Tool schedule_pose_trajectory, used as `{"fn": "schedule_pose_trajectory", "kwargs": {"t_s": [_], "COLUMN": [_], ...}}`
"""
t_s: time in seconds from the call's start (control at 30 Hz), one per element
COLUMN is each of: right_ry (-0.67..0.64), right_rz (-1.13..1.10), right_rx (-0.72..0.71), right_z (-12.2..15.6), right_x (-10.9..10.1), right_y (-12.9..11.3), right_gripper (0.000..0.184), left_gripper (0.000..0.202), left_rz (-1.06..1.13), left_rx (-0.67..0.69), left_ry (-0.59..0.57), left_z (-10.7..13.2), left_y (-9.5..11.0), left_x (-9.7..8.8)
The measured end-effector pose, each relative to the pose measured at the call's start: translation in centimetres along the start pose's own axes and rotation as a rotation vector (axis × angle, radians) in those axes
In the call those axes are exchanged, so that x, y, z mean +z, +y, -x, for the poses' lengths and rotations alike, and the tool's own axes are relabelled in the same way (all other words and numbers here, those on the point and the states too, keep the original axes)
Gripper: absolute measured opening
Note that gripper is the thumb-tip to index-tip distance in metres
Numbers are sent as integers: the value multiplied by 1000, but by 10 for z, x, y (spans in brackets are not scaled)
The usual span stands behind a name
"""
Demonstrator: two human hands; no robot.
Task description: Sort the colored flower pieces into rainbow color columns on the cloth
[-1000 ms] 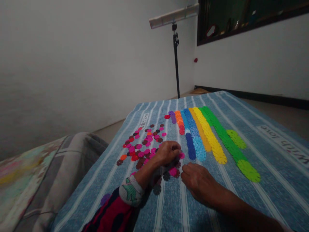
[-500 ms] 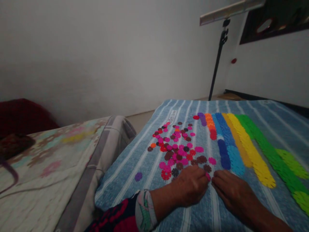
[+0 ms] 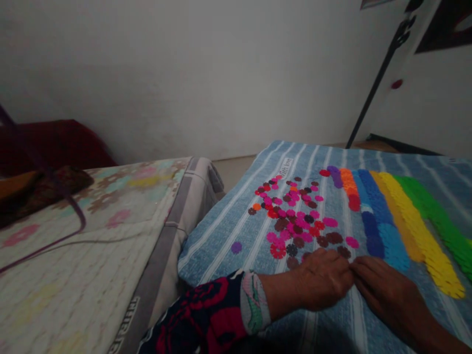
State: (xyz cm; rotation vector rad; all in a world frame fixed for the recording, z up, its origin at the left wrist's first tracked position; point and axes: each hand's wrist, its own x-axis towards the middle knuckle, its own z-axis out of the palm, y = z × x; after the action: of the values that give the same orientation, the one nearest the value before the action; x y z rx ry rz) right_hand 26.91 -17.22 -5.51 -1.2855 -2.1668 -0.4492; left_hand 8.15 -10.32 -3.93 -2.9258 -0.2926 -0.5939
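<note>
My left hand (image 3: 326, 279) is low over the striped cloth, fingers closed in a pinch. The pink notched disc that showed at its fingertips a moment ago is now hidden by the fingers. My right hand (image 3: 391, 290) meets it fingertip to fingertip, its fingers pressed together; what they pinch, if anything, cannot be made out. Just beyond the hands lies a loose spread of flower-shaped plastic discs (image 3: 291, 216), pink, red, brown and black. A brown disc (image 3: 344, 252) and a pink disc (image 3: 352, 242) lie closest to the fingertips.
Overlapping rows of discs lie at the right, among them a yellow row (image 3: 424, 231), a green row (image 3: 435, 211) and a blue row (image 3: 379, 196). A single purple disc (image 3: 236, 247) lies apart at left. A flowered bed cover (image 3: 121, 196) and a black stand (image 3: 376, 88) flank the blue cloth (image 3: 217, 250).
The camera has turned left, so the scene sits further right. My hands have come together at the fingertips, and the pink disc between them has gone out of sight.
</note>
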Motion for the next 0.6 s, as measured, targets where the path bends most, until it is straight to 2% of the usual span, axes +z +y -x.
{"fn": "schedule_pose_trajectory", "kwargs": {"t_s": [0.2, 0.33, 0.6], "right_ry": [31, -12, -92], "right_rz": [25, 35, 29], "right_rx": [-21, -13, 22], "right_z": [-4, -5, -5], "right_x": [-1, 0, 3], "right_y": [-1, -1, -2], "right_gripper": [30, 26, 21], "left_gripper": [16, 15, 14], "left_rz": [-8, -16, -27], "left_rx": [24, 9, 9], "left_ry": [15, 43, -9], "left_z": [2, 2, 7], "left_y": [0, -1, -3], "left_x": [2, 1, -3]}}
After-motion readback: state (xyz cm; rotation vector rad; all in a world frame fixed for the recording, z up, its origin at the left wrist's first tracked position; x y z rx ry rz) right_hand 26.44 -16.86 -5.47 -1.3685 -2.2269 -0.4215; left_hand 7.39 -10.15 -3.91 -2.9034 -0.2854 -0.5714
